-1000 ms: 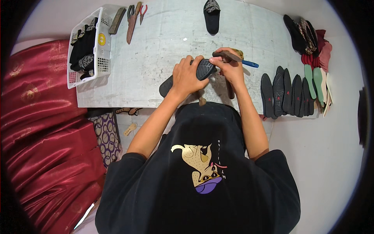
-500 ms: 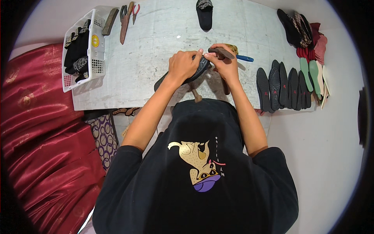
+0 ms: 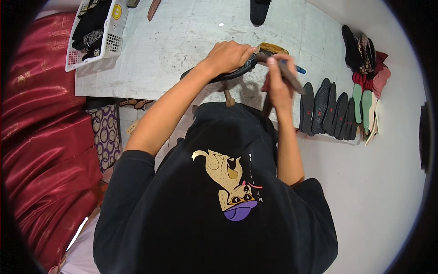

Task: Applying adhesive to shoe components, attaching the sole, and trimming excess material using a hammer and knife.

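Note:
My left hand [image 3: 231,57] is closed over a dark slipper [image 3: 245,68], its thumb along the edge by the rounded end. The slipper lies tilted above the near part of the table, its other end poking out under my left wrist. In my right hand [image 3: 279,86] is a hammer [image 3: 293,78] with a dark metal head and a wooden handle that points down toward me. One end of its head is at the slipper's rounded end; whether they touch I cannot tell. Motion blurs the right fingers. Just beyond lie a yellow-brown block [image 3: 273,47] and a blue-handled tool [image 3: 300,69].
A wooden peg-like handle [image 3: 229,97] sits at the table's near edge. Black soles [image 3: 307,108] line the right side, beside green soles [image 3: 367,106] and dark slippers [image 3: 351,50]. Another slipper [image 3: 259,13] lies far off. A white basket [image 3: 114,28] stands at left, near red cloth [image 3: 50,105].
My right hand has come away from the slipper's edge, and the hammer has swung round so that its head is at the rounded end. The left hand keeps its hold. The whole view has shifted.

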A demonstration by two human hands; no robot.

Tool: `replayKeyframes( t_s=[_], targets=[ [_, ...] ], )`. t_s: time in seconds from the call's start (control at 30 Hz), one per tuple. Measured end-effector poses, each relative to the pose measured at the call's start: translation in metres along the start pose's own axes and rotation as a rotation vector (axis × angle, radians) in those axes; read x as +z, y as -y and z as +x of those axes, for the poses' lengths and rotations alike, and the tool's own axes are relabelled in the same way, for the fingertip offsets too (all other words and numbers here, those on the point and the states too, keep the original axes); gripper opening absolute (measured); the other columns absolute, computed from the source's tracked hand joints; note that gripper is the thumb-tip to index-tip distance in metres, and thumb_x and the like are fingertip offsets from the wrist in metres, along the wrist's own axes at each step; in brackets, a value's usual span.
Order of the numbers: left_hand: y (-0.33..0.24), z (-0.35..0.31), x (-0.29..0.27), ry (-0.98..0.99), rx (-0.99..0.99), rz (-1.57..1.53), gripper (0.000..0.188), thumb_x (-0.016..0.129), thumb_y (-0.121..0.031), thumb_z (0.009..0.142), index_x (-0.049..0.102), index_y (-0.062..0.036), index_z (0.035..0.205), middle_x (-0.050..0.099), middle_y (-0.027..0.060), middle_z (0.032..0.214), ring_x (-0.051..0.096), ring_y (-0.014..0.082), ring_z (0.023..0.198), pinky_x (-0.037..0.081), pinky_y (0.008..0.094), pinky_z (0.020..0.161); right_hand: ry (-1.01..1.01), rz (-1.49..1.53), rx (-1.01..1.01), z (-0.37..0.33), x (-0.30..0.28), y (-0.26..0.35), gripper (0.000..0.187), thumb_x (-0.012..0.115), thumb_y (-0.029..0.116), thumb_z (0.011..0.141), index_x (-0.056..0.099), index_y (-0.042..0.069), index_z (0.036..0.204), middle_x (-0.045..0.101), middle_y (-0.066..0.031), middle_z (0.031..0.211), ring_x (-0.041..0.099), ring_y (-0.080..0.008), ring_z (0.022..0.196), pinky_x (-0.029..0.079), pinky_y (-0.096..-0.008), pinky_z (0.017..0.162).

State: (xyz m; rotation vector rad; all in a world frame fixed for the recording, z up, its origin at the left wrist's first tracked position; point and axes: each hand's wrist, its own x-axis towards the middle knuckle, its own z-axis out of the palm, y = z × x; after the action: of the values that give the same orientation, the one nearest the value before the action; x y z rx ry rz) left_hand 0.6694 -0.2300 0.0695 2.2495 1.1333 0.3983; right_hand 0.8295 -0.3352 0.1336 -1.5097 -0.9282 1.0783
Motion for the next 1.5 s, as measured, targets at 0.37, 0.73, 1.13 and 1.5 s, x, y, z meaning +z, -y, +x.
replayKeyframes(
  t_s=[0.37, 0.73, 1.13, 1.5],
  targets=[
    [-0.003, 0.0, 0.006, -0.048, -0.167, 0.013, 0.055, 0.041, -0.047, 0.106, 0.078, -0.0107, 0.089, 0.072, 0.0239, 0.079, 0.07, 0.0463, 0.078, 0.056, 0.0553, 0.072, -0.041, -0.233, -0.256, -0.005, 0.004, 0.013, 0.019, 0.073, 0.012, 0.095, 0.068, 0.003, 0.111, 0.075, -0.0099, 0.088, 0.071, -0.013, 0.082, 0.054, -0.0287, 0.073],
    [0.001, 0.001, 0.005, -0.001, -0.146, 0.021, 0.057, 0.039, -0.048, 0.109, 0.078, -0.0081, 0.096, 0.071, 0.0228, 0.081, 0.068, 0.0464, 0.081, 0.052, 0.0545, 0.072, 0.038, -0.22, -0.146, -0.001, 0.02, -0.028, 0.02, 0.065, 0.004, 0.1, 0.063, 0.0, 0.119, 0.075, -0.0147, 0.105, 0.071, -0.0204, 0.096, 0.054, -0.0308, 0.085],
    [-0.002, 0.003, 0.003, 0.016, -0.105, 0.005, 0.052, 0.048, -0.056, 0.104, 0.079, -0.0143, 0.104, 0.073, 0.018, 0.078, 0.07, 0.0422, 0.082, 0.054, 0.0519, 0.073, -0.112, 0.001, -0.221, -0.011, 0.008, -0.008, 0.021, 0.068, 0.001, 0.096, 0.065, 0.0, 0.116, 0.075, -0.0149, 0.103, 0.072, -0.0174, 0.095, 0.055, -0.0302, 0.081],
    [-0.003, 0.001, 0.0, 0.031, -0.13, 0.022, 0.052, 0.048, -0.055, 0.104, 0.081, -0.0145, 0.102, 0.074, 0.0178, 0.081, 0.07, 0.0426, 0.082, 0.054, 0.0508, 0.072, 0.012, -0.172, -0.293, -0.007, 0.015, -0.05, 0.019, 0.066, 0.004, 0.097, 0.064, 0.001, 0.115, 0.077, -0.019, 0.096, 0.076, -0.0247, 0.086, 0.054, -0.0333, 0.074]
  ],
)
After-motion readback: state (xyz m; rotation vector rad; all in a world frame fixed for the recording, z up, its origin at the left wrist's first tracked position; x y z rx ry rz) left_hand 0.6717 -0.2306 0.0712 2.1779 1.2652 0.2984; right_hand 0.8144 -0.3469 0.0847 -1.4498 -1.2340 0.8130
